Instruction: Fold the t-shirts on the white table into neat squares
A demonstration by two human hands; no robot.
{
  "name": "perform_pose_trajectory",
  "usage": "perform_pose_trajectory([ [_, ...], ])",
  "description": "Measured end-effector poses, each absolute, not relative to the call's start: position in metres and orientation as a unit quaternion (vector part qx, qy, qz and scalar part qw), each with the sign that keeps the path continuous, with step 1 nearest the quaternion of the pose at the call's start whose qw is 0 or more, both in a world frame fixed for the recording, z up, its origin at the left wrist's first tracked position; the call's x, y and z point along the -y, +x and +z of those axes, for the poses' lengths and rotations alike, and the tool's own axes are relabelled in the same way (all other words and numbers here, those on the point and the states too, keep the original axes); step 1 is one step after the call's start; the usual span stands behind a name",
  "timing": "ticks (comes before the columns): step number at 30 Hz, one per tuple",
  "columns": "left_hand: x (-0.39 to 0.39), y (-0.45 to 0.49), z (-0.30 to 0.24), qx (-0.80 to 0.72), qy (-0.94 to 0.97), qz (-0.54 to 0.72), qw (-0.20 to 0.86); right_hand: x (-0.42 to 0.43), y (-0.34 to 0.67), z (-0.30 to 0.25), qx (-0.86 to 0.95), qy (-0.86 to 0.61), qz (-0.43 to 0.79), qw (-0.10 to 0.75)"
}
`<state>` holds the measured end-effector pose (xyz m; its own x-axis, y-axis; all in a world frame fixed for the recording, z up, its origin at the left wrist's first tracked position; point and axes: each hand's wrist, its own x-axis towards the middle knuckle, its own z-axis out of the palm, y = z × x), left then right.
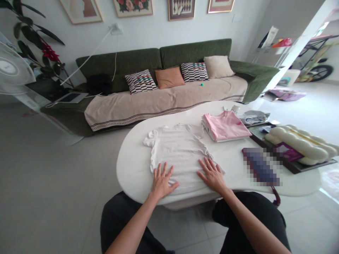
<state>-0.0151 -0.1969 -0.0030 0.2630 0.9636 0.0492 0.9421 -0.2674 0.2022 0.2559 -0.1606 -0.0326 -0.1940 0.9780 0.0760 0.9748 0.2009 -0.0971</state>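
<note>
- Two knees in black pants [116,218] are closest, one on each side, by the near edge of the table.
- The left hand [162,181] lies flat on the lower left part of the white shirt. Its fingers are spread out and grip nothing.
- The right hand [212,174] lies flat on the lower right part of the same shirt. Its fingers are spread too, and they grip nothing.
- The white shirt [180,148] is laid out on the table, with its bottom edge toward the person and its neck pointing away. It has some small wrinkles.
- The table [129,165] is white and smooth, with round, curvy edges.
- To the right of the right hand, a blurry blue and dark red thing [261,165] lies on the table. A dark red tassel [276,197] hangs over the edge.
- Past the white shirt, on the right, a folded pink shirt [226,126] sits on top of a small pile.
- Next to it is a dark tray [293,168] with a puffy cream thing [299,143] on it.
- Behind the table is a long green sofa [196,49] with a beige cover [164,104] and four cushions [169,78].
- On the far wall hang framed pictures [134,7].
</note>
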Motion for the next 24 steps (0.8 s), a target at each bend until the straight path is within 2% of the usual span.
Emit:
perform_pose_trajectory([
  [5,0.198,-0.004,-0.001,-0.615,0.781,0.061,0.095,0.148,0.268,-0.03,0.788,-0.613,0.03,0.05],
  [8,0.191,-0.004,0.008,-0.608,0.778,0.036,0.152,0.142,0.274,-0.024,0.795,-0.604,0.05,0.033],
  [11,0.181,-0.021,0.022,-0.597,0.771,0.09,0.204,0.139,0.274,-0.014,0.794,-0.603,0.07,0.027],
  [15,0.189,-0.06,0.03,-0.692,0.654,0.247,0.181,0.158,0.247,0.0,0.792,-0.596,0.071,0.108],
  [18,0.217,-0.076,0.021,-0.746,0.571,0.214,0.27,0.189,0.207,0.003,0.831,-0.517,0.112,0.168],
  [20,0.236,-0.074,0.014,-0.745,0.55,0.199,0.32,0.209,0.179,0.001,0.849,-0.478,0.147,0.172],
  [24,0.255,-0.057,0.011,-0.742,0.544,0.231,0.318,0.231,0.15,-0.002,0.847,-0.485,0.166,0.143],
])
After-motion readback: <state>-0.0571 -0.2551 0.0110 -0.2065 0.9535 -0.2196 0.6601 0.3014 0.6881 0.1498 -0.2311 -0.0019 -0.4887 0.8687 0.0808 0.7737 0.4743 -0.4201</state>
